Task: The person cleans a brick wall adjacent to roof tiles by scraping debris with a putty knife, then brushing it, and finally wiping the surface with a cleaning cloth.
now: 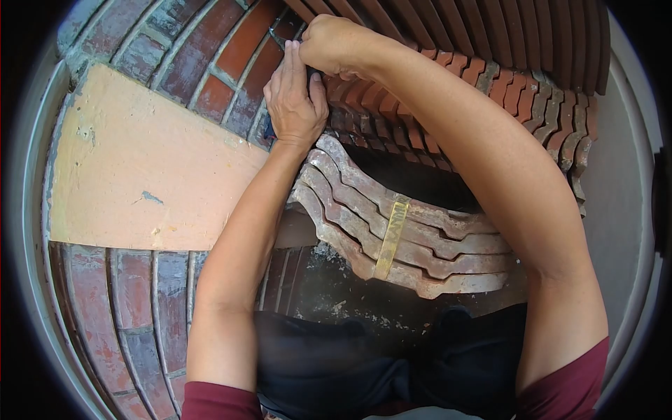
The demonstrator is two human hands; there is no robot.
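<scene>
My left hand (pixel 295 105) is stretched out with its fingers straight, lying up against the brick wall (pixel 234 52) at the top. Right beside its fingertips, my right hand (pixel 332 45) is curled into a fist. A thin, pale curved piece (pixel 274 32) shows by the two hands, against the bricks; what the fist holds I cannot make out. Below my left wrist stands a bundle of wavy clay roof tiles (pixel 350 203), bound with a strip of yellow printed tape (pixel 392 238).
Long rows of stacked orange roof tiles (pixel 514 94) run behind my right forearm, with dark brown tiles (pixel 483 28) above them. A cream plastered panel (pixel 154 168) interrupts the brickwork at left. Debris dots the dark floor (pixel 336 297). A grey wall (pixel 619 175) rises at right.
</scene>
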